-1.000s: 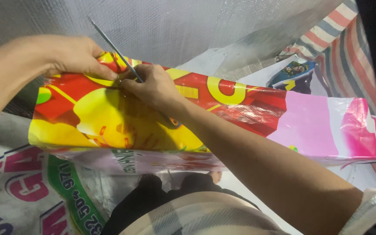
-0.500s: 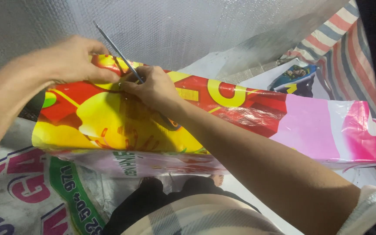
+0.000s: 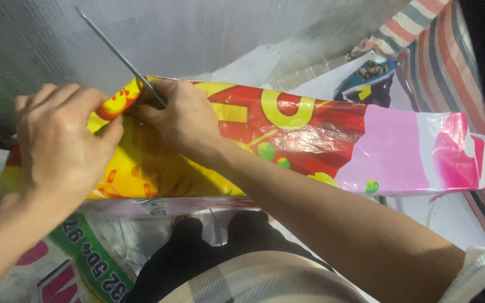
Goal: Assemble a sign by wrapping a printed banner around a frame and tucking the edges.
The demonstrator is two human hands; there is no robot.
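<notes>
Seen from above: a printed woven sack [image 3: 310, 146] — yellow and red at one end, pink at the other — lying flat across the middle of the view, over a grey plastic sheet [image 3: 197, 39] that fills the space beyond the sack's far edge. Right hand [image 3: 183, 115] resting on the sack's upper edge near its yellow end, fingers [image 3: 147, 109] pinched shut on a long, thin metal needle [image 3: 122, 59] that slants up and away from the sack over the grey sheet. Left hand [image 3: 60, 143] just beside it on the sack's yellow end, fingers [image 3: 105, 126] curled down and pressing on the folded edge of the sack close to where the needle meets it; whether anything is held beneath the palm cannot be told. Below the sack's near edge, another printed sack [image 3: 79, 258] with green, pink and white markings, partly under the first. Nearest the camera, below the sack, the person's dark trousers and a checked garment [image 3: 254, 280]. Beyond the sack's pink end, a striped cloth [image 3: 439, 50] in red, blue and white, and just past the sack's far edge a small dark printed packet [image 3: 369, 84].
</notes>
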